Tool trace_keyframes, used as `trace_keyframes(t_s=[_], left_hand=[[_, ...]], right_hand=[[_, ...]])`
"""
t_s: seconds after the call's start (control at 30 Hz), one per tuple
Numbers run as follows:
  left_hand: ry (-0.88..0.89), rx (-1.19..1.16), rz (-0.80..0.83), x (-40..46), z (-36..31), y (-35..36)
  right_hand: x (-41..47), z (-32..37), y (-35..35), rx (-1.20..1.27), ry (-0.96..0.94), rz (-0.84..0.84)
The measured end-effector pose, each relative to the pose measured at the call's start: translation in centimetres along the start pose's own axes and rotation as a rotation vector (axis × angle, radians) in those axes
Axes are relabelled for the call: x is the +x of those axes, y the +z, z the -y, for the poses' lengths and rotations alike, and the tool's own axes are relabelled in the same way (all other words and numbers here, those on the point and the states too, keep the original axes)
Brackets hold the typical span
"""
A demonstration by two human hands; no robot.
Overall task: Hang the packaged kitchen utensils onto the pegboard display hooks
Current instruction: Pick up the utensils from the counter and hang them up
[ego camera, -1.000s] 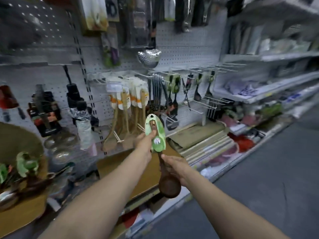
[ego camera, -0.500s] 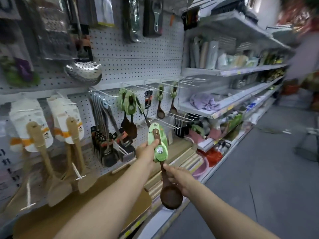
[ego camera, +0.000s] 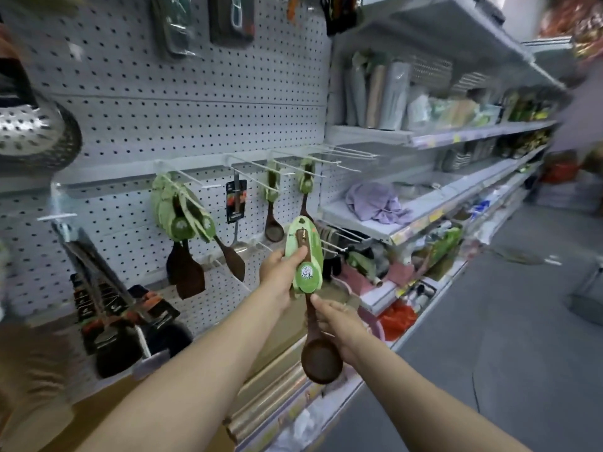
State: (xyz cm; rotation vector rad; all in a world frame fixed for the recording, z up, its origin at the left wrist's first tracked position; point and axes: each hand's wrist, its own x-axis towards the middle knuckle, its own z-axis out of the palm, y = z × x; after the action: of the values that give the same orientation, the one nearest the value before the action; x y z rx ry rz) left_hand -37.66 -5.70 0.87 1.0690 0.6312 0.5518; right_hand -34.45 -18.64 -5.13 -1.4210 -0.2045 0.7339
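Both hands hold one packaged wooden spoon (ego camera: 315, 321) upright in front of a grey pegboard (ego camera: 195, 119). The left hand (ego camera: 280, 278) curls its fingers round the green card sleeve (ego camera: 305, 259) at the spoon's handle, thumb laid across the card near its round white sticker. The right hand (ego camera: 339, 324) pinches the dark handle just below the card, with the round, glossy brown bowl hanging under it. The spoon is in the air, near the hooks but on none of them.

Straight white wire hooks (ego camera: 293, 164) jut from a pale rail across the perforated metal board. On them hang matching dark spoons (ego camera: 272, 220) and flat, paddle-shaped wooden spatulas (ego camera: 189, 272), each with a leaf-green card, plus a slim ladle on a black card (ego camera: 235, 203). Lower left, black utensils with orange-marked cards (ego camera: 124, 308) hang in a blurred cluster, and a shiny perforated steel strainer bowl (ego camera: 36, 135) bulges in at the left edge. Dark plastic packets (ego camera: 202, 24) hang along the top.

To the right, grey metal shelves (ego camera: 434, 138) run down the aisle, stacked with rolls and boxed goods too blurred to name. A crumpled lilac cloth (ego camera: 378, 200) lies on a middle shelf, and something red (ego camera: 396, 318) sits on the bottom one. Long tan boxes (ego camera: 270, 396) lie on the base ledge under the board. The floor (ego camera: 489, 337) is smooth, dull grey.
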Motion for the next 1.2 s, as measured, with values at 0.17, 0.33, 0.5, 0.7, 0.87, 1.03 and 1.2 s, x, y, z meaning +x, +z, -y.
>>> trace_keyframes(t_s=[0.17,0.33,0.5,0.7,0.87,1.03,1.2], left_hand=[[0.070,-0.004,-0.083,5.4,0.6,5.8],[0.108,-0.021,-0.165,9.9,0.9,11.8],[0.166,-0.083,-0.271,12.7,0.6,15.7],[0.205,-0.107,-0.385,14.0,0.0,17.7],[0.219,-0.101,-0.445,14.6,-0.9,18.1],[0.230,-0.058,-0.440,15.6,-1.2,17.6],[0.280,0.031,-0.403,17.0,-0.7,16.1]], right_hand=[[7.2,3.5,-5.0,-0.049,-0.029,0.066],[12.8,7.7,-10.0,-0.091,-0.053,0.157],[18.0,10.6,-12.6,-0.121,-0.051,0.256],[21.8,11.8,-13.3,-0.107,-0.044,0.342],[23.8,11.9,-12.2,-0.090,-0.022,0.382],[25.8,11.2,-11.0,-0.052,-0.013,0.393],[27.3,10.4,-10.4,-0.039,0.008,0.435]])
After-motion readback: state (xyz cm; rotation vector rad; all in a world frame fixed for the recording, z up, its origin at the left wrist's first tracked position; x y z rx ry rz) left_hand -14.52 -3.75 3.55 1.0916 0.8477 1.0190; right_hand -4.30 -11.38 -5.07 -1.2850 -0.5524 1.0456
